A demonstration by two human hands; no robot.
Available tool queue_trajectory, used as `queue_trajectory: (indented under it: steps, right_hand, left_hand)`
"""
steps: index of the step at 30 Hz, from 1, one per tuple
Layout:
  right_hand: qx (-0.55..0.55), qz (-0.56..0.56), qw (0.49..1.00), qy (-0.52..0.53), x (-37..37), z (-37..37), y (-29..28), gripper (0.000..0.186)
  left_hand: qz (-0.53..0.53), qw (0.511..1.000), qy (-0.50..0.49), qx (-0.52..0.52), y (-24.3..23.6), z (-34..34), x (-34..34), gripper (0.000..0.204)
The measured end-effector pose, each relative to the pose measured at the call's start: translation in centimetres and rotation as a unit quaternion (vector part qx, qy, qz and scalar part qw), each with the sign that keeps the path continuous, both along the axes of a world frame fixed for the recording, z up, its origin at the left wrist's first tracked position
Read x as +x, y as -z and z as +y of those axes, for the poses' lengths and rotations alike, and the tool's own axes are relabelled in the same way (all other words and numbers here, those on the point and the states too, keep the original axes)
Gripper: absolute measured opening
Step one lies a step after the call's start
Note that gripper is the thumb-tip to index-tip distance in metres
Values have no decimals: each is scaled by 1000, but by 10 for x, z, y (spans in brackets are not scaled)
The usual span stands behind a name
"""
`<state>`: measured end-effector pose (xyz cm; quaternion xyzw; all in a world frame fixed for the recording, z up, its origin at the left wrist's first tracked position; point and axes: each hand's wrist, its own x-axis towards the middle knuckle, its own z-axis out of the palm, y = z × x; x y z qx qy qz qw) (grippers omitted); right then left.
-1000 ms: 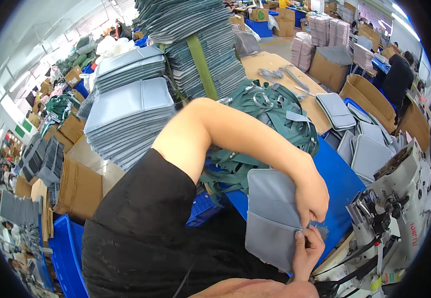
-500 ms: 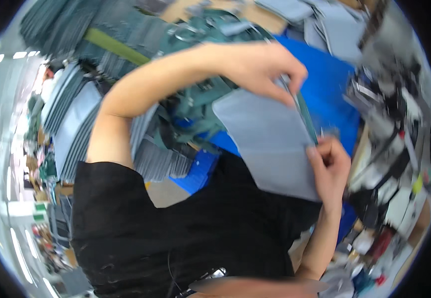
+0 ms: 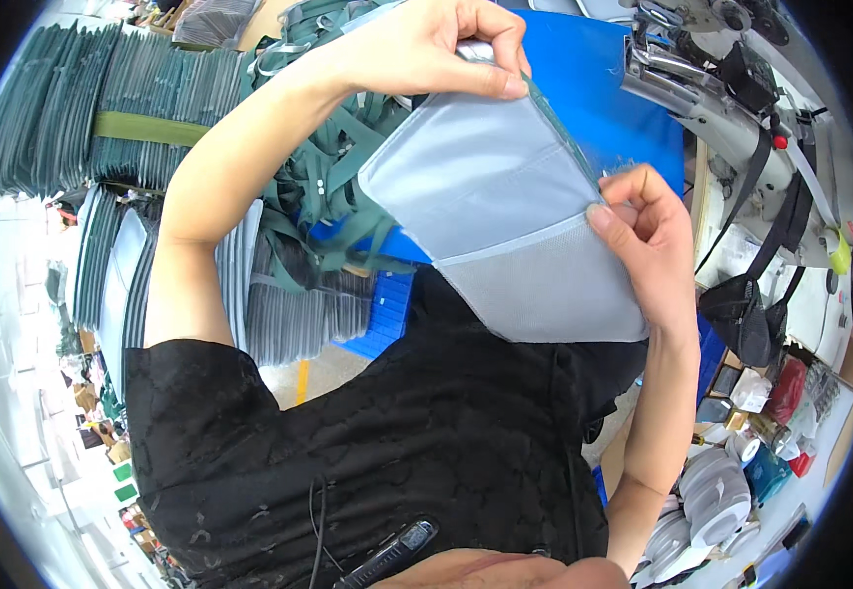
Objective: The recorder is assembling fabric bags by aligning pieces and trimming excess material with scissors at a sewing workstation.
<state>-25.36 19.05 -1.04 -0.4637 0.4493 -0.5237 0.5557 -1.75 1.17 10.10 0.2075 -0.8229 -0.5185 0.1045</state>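
Observation:
A grey fabric panel (image 3: 480,162) with rounded corners hangs between my hands, its long right edge showing a strip of dark green. A mesh pocket (image 3: 554,280) covers its lower part, topped by a lighter band. At the upper end of that edge, my left hand (image 3: 456,49) pinches the panel between thumb and bent fingers. My right hand (image 3: 647,236) grips the same edge lower down, thumb on the grey face, fingers curled behind. Past the panel's left side lies a tangled heap of green straps (image 3: 333,177).
A blue work surface (image 3: 593,88) extends behind the panel. To the right stands a sewing machine (image 3: 731,118) with black straps (image 3: 770,206) hanging by it. Stacked green panels (image 3: 43,108) and grey ones (image 3: 294,319) fill the left. White spools (image 3: 711,491) sit at lower right.
The view has shifted and sharpened. Both hands and the panel appear higher in the picture, and more of the mesh pocket shows. Both hands still hold the same edge.

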Motion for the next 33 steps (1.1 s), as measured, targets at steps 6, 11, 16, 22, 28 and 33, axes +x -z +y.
queue_trajectory:
  steps: [6, 11, 16, 22, 28, 33]
  right_hand:
    - [32, -15, 999, -12, 0, -5, -1, 23]
    - [-82, 174, 980, 57, 4, 6, 2, 24]
    - [-183, 311, 926, 114, 10, 18, -17, 26]
    - [-234, 315, 909, 137, 9, 21, -9, 28]
    - [-220, 320, 912, 129, 9, 22, -10, 29]
    - [-203, 305, 922, 122, 11, 25, -10, 29]
  left_hand:
    - [-4, 971, 83, -226, 2, -5, -4, 11]
    - [20, 955, 136, -263, -17, 7, -3, 14]
    - [46, 941, 151, -300, -7, 6, 9, 17]
    - [77, 922, 168, -341, -6, 12, 10, 21]
    - [81, 928, 153, -330, -6, 15, 14, 23]
    - [94, 933, 142, -317, -5, 15, 12, 21]
